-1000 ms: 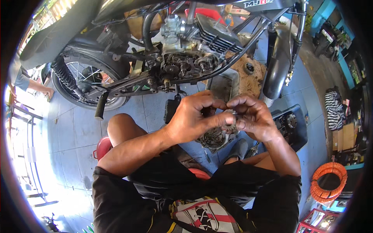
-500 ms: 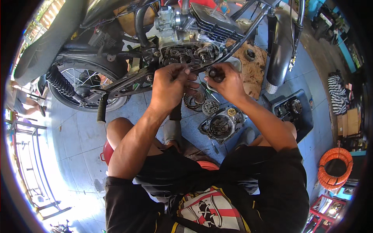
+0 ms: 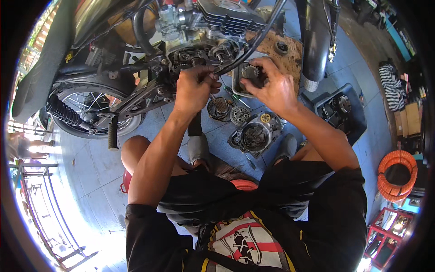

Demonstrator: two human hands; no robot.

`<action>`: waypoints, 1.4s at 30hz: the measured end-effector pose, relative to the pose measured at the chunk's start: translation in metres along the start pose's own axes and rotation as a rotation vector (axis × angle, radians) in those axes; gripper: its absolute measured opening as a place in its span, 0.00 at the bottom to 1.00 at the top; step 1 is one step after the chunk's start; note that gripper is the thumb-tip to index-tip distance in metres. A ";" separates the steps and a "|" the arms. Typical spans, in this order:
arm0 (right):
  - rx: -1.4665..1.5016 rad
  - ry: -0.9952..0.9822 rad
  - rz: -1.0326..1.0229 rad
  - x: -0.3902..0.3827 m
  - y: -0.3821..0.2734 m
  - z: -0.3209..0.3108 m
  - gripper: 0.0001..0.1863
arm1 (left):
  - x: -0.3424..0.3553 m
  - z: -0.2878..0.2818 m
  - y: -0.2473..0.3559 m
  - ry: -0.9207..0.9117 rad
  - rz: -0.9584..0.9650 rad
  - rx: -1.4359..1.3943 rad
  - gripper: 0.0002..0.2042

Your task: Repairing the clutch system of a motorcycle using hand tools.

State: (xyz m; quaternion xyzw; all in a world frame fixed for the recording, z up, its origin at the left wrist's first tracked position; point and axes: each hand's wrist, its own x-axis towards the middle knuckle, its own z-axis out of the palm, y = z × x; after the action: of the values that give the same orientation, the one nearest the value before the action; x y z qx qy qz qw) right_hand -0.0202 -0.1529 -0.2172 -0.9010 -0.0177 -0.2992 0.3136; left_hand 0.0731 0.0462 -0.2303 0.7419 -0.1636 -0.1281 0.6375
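Note:
My right hand [image 3: 276, 88] grips a toothed metal gear [image 3: 250, 71] between thumb and fingers, above a shallow tray [image 3: 237, 84]. The fingers of my left hand [image 3: 194, 90] are pinched together just below the opened engine [image 3: 199, 56] of a motorcycle; anything held in them is too small or hidden to name. Shafts and gears show inside the engine's uncovered side. Below the hands, on the floor, lie a round clutch basket [image 3: 218, 109], a round metal plate with holes [image 3: 239, 115] and a removed engine cover [image 3: 256, 133].
A stained wooden board [image 3: 290, 63] with a dark ring-shaped part [image 3: 281, 47] lies beyond my right hand. On the right stands a dark bin [image 3: 346, 111] holding parts. A green-handled screwdriver [image 3: 231, 93] is by the tray. The motorcycle's footpeg [image 3: 113, 131] juts out at left.
My right hand has moved right, away from the left hand and the engine, turning the gear into clearer view. The left hand stays near the engine. The whole view has shifted slightly.

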 end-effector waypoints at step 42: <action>1.693 -0.179 0.363 -0.007 0.011 -0.083 0.30 | 0.018 0.032 0.006 0.052 0.088 0.169 0.05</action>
State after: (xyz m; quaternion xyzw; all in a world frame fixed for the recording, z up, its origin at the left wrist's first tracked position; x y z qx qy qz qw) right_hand -0.0675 -0.2084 -0.1751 -0.3739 -0.1152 -0.0588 0.9184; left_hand 0.0760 0.0095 -0.2290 0.7882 -0.1897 -0.0665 0.5817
